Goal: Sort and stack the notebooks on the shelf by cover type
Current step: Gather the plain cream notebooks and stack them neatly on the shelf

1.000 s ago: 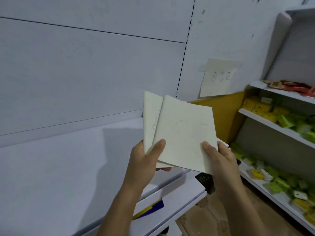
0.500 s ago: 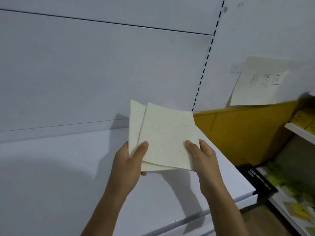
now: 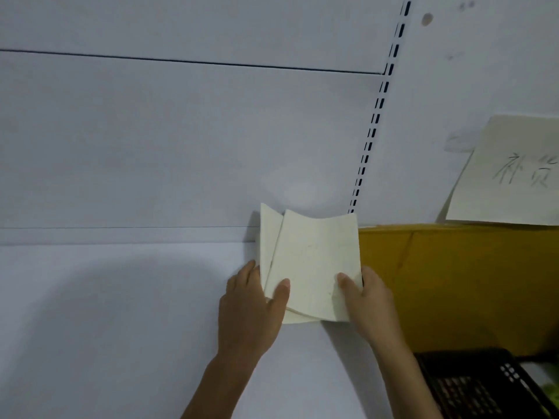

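Observation:
Two thin cream-covered notebooks (image 3: pixel 314 261) overlap, the front one bowed across its width. My left hand (image 3: pixel 251 309) grips their lower left edge with the thumb on the front cover. My right hand (image 3: pixel 366 297) holds the lower right edge, thumb on top. The notebooks stand tilted over the white shelf (image 3: pixel 121 313), close to its back panel and right beside a yellow cardboard box (image 3: pixel 453 282). Whether their bottom edge touches the shelf is hidden by my hands.
A slotted upright (image 3: pixel 378 116) runs up the white back wall. A cream paper sign (image 3: pixel 511 173) with handwriting is taped above the yellow box. A black plastic crate (image 3: pixel 472 385) sits at the lower right.
Both hands have carried the notebooks forward and down toward the back of the shelf, next to the yellow box. The front notebook now bows. The view has swung left, away from the side shelves.

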`<state>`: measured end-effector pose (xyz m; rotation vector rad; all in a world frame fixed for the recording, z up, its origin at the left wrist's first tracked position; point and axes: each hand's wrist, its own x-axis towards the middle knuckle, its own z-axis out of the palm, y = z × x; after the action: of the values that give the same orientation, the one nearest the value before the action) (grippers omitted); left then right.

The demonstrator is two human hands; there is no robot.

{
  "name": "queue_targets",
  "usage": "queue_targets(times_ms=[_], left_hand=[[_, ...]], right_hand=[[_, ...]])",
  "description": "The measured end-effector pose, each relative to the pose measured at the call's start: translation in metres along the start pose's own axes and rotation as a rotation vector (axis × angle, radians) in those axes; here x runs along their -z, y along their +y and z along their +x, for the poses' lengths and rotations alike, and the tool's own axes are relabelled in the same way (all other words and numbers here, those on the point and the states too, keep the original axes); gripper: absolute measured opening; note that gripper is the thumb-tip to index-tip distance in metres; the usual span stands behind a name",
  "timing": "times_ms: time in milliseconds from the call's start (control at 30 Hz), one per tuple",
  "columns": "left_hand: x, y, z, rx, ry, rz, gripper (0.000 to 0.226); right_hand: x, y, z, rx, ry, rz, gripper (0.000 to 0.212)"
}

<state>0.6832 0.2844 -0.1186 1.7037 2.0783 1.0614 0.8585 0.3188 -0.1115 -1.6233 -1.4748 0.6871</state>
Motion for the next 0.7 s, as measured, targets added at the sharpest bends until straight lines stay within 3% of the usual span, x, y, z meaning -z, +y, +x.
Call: queue_targets(times_ms=[133,300,433,567,700], left_hand=[[-0.014,-0.01,0.001,0.044,-0.003,-0.083,0.077],[-0.016,-0.018,0.005,0.077,-0.045,-0.204,0.123],[-0.018,-0.023,0.006,0.061,-0.072,-0.221,0.12],[-0.018,-0.018,0.006,0.079,-0.065,-0.228,0.106],[-0.016,-0.013,0.005,0.107,-0.029,-0.275,0.113]], right_hand=[[0.001,0.009,0.016,0.086,-0.029,-0.213,0.027],[0.002,0.021,0.025,0.077,-0.141,-0.135,0.031],[-0.007,0.027,0.025,0.108,-0.124,-0.072,0.031],[-0.013,0.025,0.022,0.017,0.006,0.142,0.02],[-0.01,0.027,0.019,0.004,0.002,0.232,0.016]])
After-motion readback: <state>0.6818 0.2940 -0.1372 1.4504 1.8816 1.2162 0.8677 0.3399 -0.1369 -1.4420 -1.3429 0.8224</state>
